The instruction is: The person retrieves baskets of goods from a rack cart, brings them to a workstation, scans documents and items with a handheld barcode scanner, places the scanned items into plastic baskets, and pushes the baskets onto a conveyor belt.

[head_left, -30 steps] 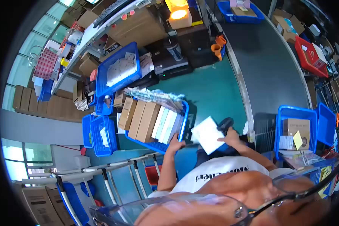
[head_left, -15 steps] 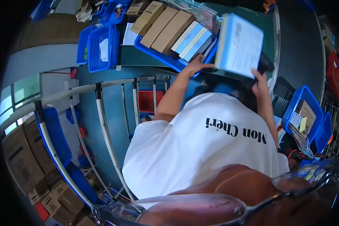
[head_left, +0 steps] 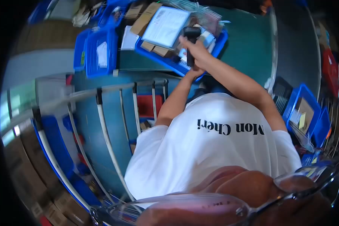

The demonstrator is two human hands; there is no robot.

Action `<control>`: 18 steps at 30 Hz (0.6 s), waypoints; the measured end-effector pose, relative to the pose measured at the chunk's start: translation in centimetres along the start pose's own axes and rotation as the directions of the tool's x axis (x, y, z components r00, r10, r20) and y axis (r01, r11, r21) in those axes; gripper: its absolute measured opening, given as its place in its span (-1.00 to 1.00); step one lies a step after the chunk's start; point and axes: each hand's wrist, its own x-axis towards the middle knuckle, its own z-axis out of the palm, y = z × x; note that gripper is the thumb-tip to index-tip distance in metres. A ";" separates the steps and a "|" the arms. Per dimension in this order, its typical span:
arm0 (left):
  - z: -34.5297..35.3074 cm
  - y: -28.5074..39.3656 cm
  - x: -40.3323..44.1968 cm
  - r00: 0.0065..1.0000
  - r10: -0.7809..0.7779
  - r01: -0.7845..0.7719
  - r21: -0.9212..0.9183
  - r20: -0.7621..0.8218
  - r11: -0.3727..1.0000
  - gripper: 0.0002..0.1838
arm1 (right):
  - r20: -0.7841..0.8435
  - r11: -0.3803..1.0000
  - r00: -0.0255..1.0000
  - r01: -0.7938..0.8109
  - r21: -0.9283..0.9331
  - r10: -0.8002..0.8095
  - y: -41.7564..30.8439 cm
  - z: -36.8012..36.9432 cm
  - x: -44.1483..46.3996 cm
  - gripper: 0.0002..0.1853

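My right hand (head_left: 198,51) is closed around a black handheld scanner (head_left: 191,33), held over the near part of a blue plastic basket (head_left: 169,67). My left hand (head_left: 196,71) is by the basket's near rim, just below the scanner's handle; its fingers are mostly hidden. A flat white and light-blue package (head_left: 166,25) with a printed label lies on top of brown cardboard boxes (head_left: 161,51) in the basket. Smaller white and blue boxes (head_left: 207,38) sit to its right, partly covered by my right hand and the scanner.
Blue baskets (head_left: 101,69) stand left of the work surface (head_left: 248,41). More blue baskets (head_left: 303,88) are at the right. A white metal railing (head_left: 105,124) runs along my left side, with a red bin (head_left: 148,105) beyond it. Clear plastic bags (head_left: 209,19) lie behind the basket.
The white and light-blue package has moved left from my right hand onto the boxes in the basket. My right hand has swung left and now holds the scanner near my left hand.
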 end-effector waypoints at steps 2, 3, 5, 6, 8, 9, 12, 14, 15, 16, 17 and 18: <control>1.4 12.0 -0.9 0.987 -0.124 0.103 0.189 0.098 0.976 -0.37 | -0.002 0.987 0.998 0.063 -0.151 -0.064 -2.1 -2.8 -3.7 -0.63; -0.7 3.8 1.7 0.993 -0.051 0.044 0.066 0.108 0.997 -0.41 | 0.146 0.982 0.988 -0.012 -0.188 0.040 -1.5 -6.9 -3.5 -0.63; 1.7 12.4 -0.4 0.915 -0.402 0.397 0.198 -0.011 0.896 -0.30 | 0.054 0.891 0.987 0.159 -0.425 -0.151 -5.2 -13.3 -8.4 -0.58; 1.3 10.9 0.3 0.959 -0.282 0.272 0.208 0.015 0.939 -0.27 | -0.031 0.744 0.900 0.340 -0.575 -0.435 -5.8 -17.9 -9.9 -0.55; 1.8 12.5 -0.4 0.974 -0.224 0.211 0.259 0.022 0.943 -0.23 | -0.152 0.439 0.660 0.293 -0.850 -0.736 -7.4 -27.2 -13.2 -0.48; 2.6 14.5 -0.3 0.942 -0.334 0.308 0.385 0.001 0.870 -0.24 | -0.318 0.454 0.619 0.069 -0.888 -0.718 -9.9 -31.9 -16.7 -0.51; 0.7 11.7 0.4 0.931 -0.357 0.353 0.417 -0.072 0.838 -0.32 | -0.511 0.463 0.124 -0.283 -0.840 -0.851 -11.5 -49.0 -25.4 -0.65; 2.9 14.9 -1.1 0.920 -0.359 0.387 0.510 -0.157 0.769 -0.31 | -0.720 0.766 -0.269 -0.300 -0.569 -0.640 -12.4 -59.2 -31.8 -0.72; 3.5 15.6 -0.8 0.901 -0.370 0.428 0.603 -0.226 0.673 -0.30 | -0.685 0.751 -0.310 -0.311 -0.582 -0.659 -13.9 -62.3 -35.8 -0.69; 3.5 15.8 -1.1 0.902 -0.370 0.424 0.605 -0.220 0.674 -0.30 | -0.820 0.803 -0.308 -0.529 -0.274 -0.482 -10.8 -75.4 -38.5 -0.67; 4.2 16.5 -1.4 0.903 -0.367 0.423 0.605 -0.222 0.675 -0.30 | -0.843 0.886 -0.410 -0.438 -0.154 -0.349 -10.5 -77.5 -41.5 -0.66; 4.3 16.1 -1.3 0.919 -0.356 0.390 0.540 -0.171 0.746 -0.30 | -0.857 0.917 -0.441 -0.391 -0.085 -0.267 -10.0 -79.7 -43.2 -0.66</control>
